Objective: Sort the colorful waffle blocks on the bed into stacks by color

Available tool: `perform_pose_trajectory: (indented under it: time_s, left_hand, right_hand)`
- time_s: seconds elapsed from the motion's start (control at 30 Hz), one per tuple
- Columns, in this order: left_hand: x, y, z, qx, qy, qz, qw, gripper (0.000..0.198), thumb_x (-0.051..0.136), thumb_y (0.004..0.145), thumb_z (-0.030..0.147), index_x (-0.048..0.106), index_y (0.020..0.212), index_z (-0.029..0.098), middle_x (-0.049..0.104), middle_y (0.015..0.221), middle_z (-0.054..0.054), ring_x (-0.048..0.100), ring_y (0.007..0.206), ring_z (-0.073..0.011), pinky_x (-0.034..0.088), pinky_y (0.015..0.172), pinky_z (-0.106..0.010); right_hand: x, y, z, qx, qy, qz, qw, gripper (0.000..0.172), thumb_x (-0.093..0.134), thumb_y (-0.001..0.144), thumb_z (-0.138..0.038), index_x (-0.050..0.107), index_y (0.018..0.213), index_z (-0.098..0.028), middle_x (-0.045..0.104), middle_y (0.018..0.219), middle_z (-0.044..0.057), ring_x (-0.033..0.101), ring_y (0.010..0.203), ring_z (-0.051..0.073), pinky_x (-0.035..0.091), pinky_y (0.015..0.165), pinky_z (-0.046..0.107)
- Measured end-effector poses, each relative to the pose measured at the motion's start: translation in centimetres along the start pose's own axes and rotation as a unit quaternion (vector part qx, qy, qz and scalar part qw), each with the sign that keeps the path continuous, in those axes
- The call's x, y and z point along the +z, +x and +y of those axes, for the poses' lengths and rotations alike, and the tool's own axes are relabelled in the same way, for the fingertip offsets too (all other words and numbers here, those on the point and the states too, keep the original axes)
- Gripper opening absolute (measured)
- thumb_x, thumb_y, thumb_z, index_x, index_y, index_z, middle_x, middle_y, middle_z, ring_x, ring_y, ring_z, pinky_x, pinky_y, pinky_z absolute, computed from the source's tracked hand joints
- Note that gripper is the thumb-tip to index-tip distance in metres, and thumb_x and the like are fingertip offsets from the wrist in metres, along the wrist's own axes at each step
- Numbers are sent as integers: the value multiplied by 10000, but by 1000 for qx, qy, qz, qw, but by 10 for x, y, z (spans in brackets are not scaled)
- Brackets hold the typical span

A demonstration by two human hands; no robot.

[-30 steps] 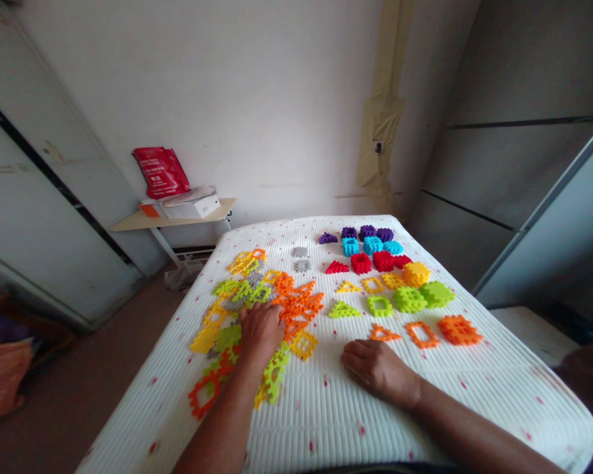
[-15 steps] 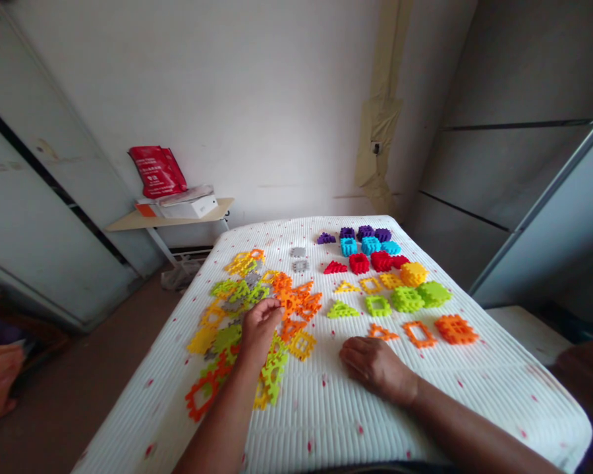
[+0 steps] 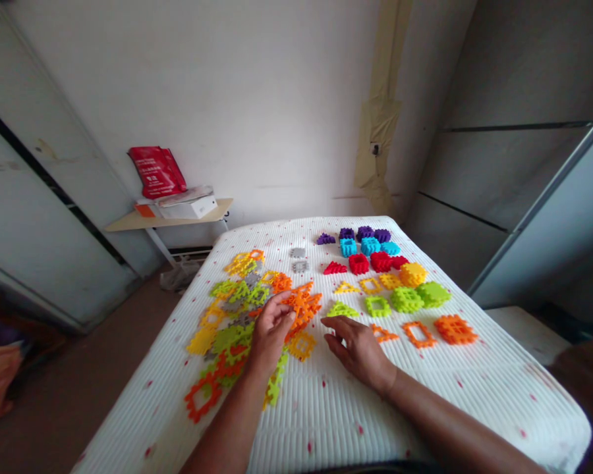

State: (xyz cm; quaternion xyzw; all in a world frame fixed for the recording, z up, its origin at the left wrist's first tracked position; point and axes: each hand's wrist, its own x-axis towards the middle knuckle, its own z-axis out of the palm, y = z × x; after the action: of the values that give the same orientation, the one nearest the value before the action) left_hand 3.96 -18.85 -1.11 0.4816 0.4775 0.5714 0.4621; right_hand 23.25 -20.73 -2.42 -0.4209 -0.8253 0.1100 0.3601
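Note:
My left hand [image 3: 271,332] is over the right side of a mixed pile of flat notched plastic building pieces. Its thumb and fingers pinch an orange building piece [image 3: 302,304], partly overlapping other orange pieces, so its full outline is hard to make out. Just below lies a yellow windowed square piece [image 3: 302,346]. My right hand [image 3: 360,352] hovers at the right, fingers apart and holding nothing. Close to its fingers is a green triangle piece [image 3: 342,309], and an orange triangle piece [image 3: 385,334] is partly hidden behind it.
Colour-sorted rows stand on the right of the white quilted cover [image 3: 326,421]: purple stacks [image 3: 365,232], blue stacks [image 3: 370,246], red stacks [image 3: 381,261], yellow stack [image 3: 414,274], green stacks [image 3: 407,299], orange stack [image 3: 455,329]. Two grey squares [image 3: 300,266] lie mid-table. A side table [image 3: 123,224] is behind left.
My left hand has moved right and slightly nearer with the orange piece. My right hand has lifted and shifted left and away from me, its fingers now spread.

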Motion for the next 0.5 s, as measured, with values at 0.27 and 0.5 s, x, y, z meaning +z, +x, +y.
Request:
perform_pose_trajectory:
  time_s: [0.27,0.5]
  left_hand:
    - [-1,-2,-3,15,31,-26,999,521,617,720,297,543,1218,163,577,722,20,524,638,-102,419,627,-213]
    - [-5,-1,-10,-17,42,-65,997,408,649,703,282,551,1079,156,614,667,23,558,617,-108,426,626,-215]
  right_hand:
    - [16,10,-18,56,9,5,998,371,438,862,-187,519,1221,-145,660,1065,133,647,725,177,535,719,335]
    - [12,9,-16,60,6,-9,998,452,491,844,-242,465,1279,-119,651,1060,151,640,743,191,533,709,340]
